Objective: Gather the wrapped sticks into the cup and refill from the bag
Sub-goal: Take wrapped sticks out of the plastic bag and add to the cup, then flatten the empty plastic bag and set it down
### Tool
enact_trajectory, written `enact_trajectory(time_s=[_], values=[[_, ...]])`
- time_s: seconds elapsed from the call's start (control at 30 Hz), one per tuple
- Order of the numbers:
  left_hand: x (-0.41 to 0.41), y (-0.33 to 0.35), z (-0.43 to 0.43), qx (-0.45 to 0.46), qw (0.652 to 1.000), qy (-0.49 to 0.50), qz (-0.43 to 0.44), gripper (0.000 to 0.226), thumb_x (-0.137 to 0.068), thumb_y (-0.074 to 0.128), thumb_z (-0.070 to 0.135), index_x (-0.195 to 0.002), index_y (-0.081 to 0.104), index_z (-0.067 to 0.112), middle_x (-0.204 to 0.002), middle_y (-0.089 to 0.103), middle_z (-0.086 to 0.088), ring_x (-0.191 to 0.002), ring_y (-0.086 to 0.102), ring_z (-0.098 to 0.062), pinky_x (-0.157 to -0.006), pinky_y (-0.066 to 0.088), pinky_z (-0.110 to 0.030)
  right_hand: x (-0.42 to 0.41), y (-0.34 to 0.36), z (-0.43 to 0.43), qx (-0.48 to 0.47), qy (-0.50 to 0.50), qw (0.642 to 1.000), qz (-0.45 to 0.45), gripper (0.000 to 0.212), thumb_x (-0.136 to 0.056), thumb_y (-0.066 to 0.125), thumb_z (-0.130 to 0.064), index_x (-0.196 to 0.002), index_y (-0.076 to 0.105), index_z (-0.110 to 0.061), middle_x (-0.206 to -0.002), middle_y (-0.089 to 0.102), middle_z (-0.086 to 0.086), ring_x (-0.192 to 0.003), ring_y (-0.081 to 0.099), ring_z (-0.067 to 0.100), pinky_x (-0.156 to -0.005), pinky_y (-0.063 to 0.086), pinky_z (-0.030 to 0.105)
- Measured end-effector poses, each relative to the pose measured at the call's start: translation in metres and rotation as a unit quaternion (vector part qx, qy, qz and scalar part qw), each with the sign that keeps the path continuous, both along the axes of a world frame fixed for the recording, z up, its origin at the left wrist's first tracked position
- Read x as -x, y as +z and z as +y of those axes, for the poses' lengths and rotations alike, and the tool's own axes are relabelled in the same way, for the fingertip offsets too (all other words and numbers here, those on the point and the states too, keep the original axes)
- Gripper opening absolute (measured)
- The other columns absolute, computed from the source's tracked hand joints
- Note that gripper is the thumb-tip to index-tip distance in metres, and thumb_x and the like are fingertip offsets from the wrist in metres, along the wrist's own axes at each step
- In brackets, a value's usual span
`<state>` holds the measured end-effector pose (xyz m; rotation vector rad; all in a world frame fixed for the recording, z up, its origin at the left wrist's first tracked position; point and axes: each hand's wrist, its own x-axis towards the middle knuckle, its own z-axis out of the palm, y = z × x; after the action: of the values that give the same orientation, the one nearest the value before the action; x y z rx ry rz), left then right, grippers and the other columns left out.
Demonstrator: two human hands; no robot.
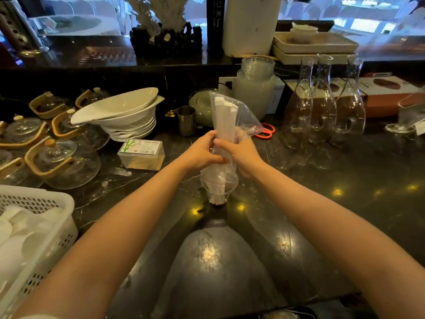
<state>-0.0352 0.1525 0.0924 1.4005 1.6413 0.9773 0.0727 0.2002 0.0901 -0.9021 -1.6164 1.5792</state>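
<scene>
I am holding the bag (226, 125) upside down with both hands closed around its middle, left hand (199, 153) and right hand (241, 153) level on either side. The wrapped sticks (224, 118) are standing upright inside it, long axis pointing straight down into the cup (218, 193) directly beneath, mid-table (322, 215).

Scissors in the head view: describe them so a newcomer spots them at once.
Start at the three tall clear glass carafes on the right of the dark counter. Just left of their bases, behind the clear plastic bag held upright in both hands, lie the scissors. Their orange-red handle loops are the only bright colour among glass and white dishes.
</scene>
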Motion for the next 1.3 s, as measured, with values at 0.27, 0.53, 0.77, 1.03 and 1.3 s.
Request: enact_trajectory(time_s=[0.27,0.53,0.77,1.03,1.3], values=[[0.003,-0.001,-0.003,-0.006,1.000,0.012,-0.016,0.061,-0.074,0.067,0.005,-0.128,0.040,0.016,-0.126,0.053,-0.010,-0.115,0.053,-0.023,-0.099,0.045,-0.045,-0.006,-0.006,0.005,0.021,0.047,0.998,0.027,0.040,-0.082,0.059,-0.005,-0.118,0.044,-0.013,-0.099,0.057,-0.001,-0.096,0.059,0.014,-0.084,0.052,0.032],[0.003,0.002,-0.007,-0.025,0.999,0.018,-0.009,0.065,-0.075,0.065,0.005,-0.131,0.035,0.017,-0.129,0.052,-0.011,-0.116,0.053,-0.024,-0.097,0.047,-0.041,-0.010,-0.005,0.011,-0.001,0.046,0.999,0.021,0.048,-0.080,0.062,-0.007,-0.124,0.044,-0.008,-0.107,0.059,0.005,-0.100,0.059,0.017,-0.084,0.052,0.031],[0.008,0.012,-0.009,-0.055,0.998,0.011,0.025,0.059,-0.076,0.066,0.015,-0.128,0.039,0.018,-0.124,0.055,-0.010,-0.113,0.053,-0.022,-0.097,0.046,-0.040,-0.009,0.003,0.019,-0.009,0.047,0.998,0.036,0.029,-0.079,0.062,-0.003,-0.099,0.051,-0.020,-0.097,0.062,0.003,-0.092,0.063,0.019,-0.078,0.054,0.029],[0.010,0.016,-0.008,-0.067,0.997,0.007,0.041,0.059,-0.078,0.063,0.014,-0.131,0.037,0.018,-0.129,0.053,-0.010,-0.116,0.052,-0.020,-0.099,0.044,-0.038,-0.008,0.008,0.018,-0.018,0.039,0.999,0.026,0.031,-0.082,0.060,-0.008,-0.111,0.051,-0.013,-0.099,0.062,0.002,-0.098,0.062,0.023,-0.086,0.052,0.039],[0.014,0.019,-0.009,-0.084,0.995,0.022,0.055,0.048,-0.083,0.058,0.013,-0.128,0.043,0.015,-0.126,0.056,-0.008,-0.114,0.053,-0.016,-0.092,0.043,-0.028,-0.004,0.013,0.019,-0.055,0.027,0.998,0.008,0.027,-0.085,0.058,-0.013,-0.111,0.056,-0.007,-0.108,0.063,0.016,-0.100,0.063,0.028,-0.085,0.053,0.035]])
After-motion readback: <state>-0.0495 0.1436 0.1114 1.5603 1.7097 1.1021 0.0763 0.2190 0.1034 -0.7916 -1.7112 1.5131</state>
